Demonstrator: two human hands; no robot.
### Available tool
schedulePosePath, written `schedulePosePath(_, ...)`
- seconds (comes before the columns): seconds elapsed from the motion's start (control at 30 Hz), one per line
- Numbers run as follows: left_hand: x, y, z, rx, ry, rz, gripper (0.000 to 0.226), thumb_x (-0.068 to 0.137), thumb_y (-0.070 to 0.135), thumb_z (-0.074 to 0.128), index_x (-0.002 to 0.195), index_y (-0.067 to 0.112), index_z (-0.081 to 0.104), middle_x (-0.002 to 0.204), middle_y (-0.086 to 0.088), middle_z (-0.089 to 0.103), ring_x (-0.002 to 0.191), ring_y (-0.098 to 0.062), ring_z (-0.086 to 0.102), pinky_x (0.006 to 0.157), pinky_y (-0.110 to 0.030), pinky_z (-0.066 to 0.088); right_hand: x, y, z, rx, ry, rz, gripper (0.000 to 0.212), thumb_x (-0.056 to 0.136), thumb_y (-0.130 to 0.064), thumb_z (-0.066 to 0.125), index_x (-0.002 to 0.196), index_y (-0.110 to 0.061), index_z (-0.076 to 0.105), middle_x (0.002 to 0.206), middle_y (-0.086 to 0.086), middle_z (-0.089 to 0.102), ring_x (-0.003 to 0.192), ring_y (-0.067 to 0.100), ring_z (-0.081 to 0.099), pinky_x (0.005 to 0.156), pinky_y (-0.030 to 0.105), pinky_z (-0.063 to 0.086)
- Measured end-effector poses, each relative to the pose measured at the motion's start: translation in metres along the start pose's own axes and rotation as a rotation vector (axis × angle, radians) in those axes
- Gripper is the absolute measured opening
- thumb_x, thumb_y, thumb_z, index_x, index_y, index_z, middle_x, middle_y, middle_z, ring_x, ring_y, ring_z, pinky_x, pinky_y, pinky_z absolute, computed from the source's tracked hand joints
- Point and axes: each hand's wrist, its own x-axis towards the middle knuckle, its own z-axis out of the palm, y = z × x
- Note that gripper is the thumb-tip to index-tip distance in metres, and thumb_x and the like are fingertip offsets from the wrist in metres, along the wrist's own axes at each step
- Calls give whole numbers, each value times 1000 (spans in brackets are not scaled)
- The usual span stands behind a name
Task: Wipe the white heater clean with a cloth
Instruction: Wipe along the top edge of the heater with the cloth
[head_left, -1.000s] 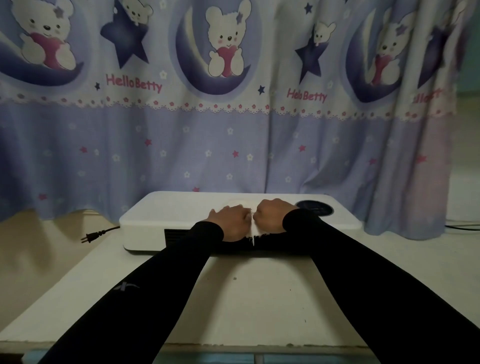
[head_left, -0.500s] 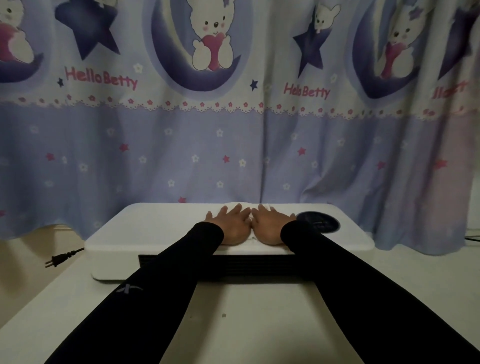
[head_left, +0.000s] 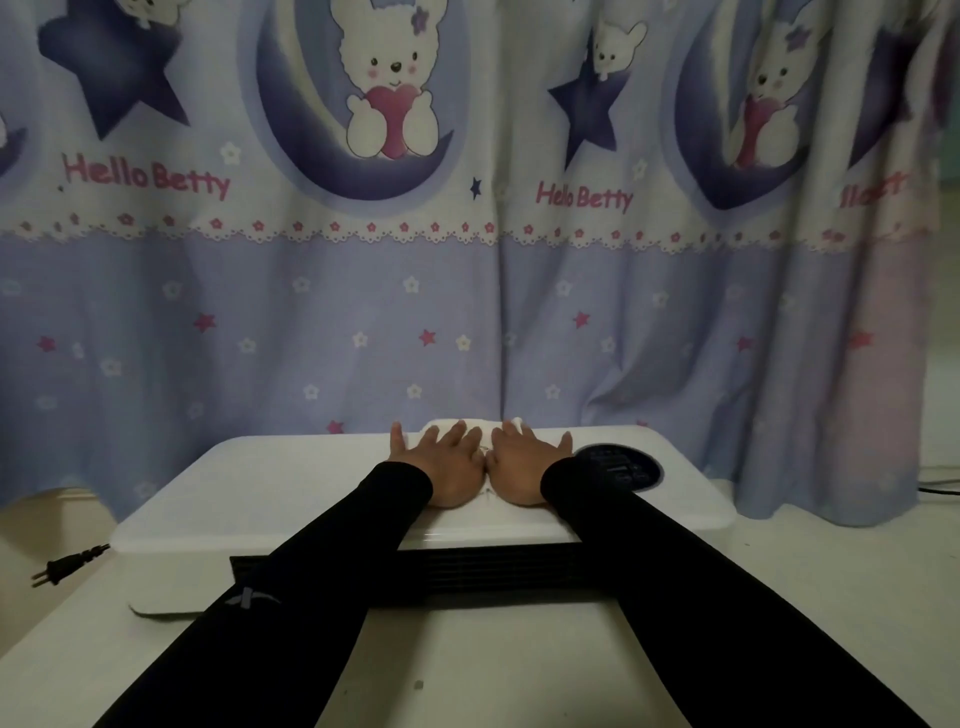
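On pale worktop (head_left: 467, 670), white rectangular plastic heater (head_left: 291, 488): white cloth (head_left: 475, 428) pressed beneath splayed, flat fingers (head_left: 457, 434) of left hand (head_left: 447, 467) and right hand (head_left: 522, 465), gripping nothing.

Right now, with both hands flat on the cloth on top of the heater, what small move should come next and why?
Probably slide the cloth sideways toward the heater's bare left end. The left hand and right hand press it flat near the back edge at the middle, so the wide white top to the left looks unwiped, while the dark control panel sits close on the right.
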Motion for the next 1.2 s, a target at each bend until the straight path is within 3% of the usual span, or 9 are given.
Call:
schedulePosePath(0.2, -25, 10, -2, 15, -18, 13, 61, 101, 50, 6, 159, 34, -3, 167, 9, -7, 154, -23, -3, 111, -66, -19, -28, -1, -2, 6, -23, 21, 60, 103, -34, 23, 158, -13, 11, 169, 5, -1, 154, 23, -2, 113, 73, -5)
schedulePosePath(0.37, -51, 23, -2, -16, -30, 35, 59, 103, 44, 10, 159, 31, -3, 168, 6, -8, 154, -26, -3, 117, -61, -11, -60, -2, -6, -1, -43, 36, 59, 103, -30, 26, 158, -13, 13, 168, 6, 0, 154, 25, 2, 113, 71, -2)
schedulePosePath(0.5, -69, 33, -1, -56, -38, 45, 59, 103, 39, 13, 160, 28, -2, 168, 3, -8, 154, -29, -3, 121, -56, -3, -85, -3, -10, 8, -51, 42, 55, 101, -23, 35, 154, -12, 26, 166, 9, 15, 152, 27, 13, 111, 73, 4)
schedulePosePath(0.67, -85, 43, 2, -52, -13, 83, 62, 101, 35, 20, 160, 26, 2, 168, 0, -5, 153, -34, 0, 118, -63, 0, -107, 1, -13, -41, -62, 20, 51, 97, -17, 38, 148, -11, 36, 160, 15, 26, 148, 35, 23, 109, 77, 12)
schedulePosePath(1.2, -43, 52, 2, -88, -21, 68, 61, 101, 46, 15, 159, 33, 2, 168, 6, -5, 154, -28, -1, 119, -59, -2, -82, 23, -15, -24, -70, 42, 49, 103, -21, 34, 151, -13, 32, 163, 11, 21, 151, 32, 17, 109, 77, 7)
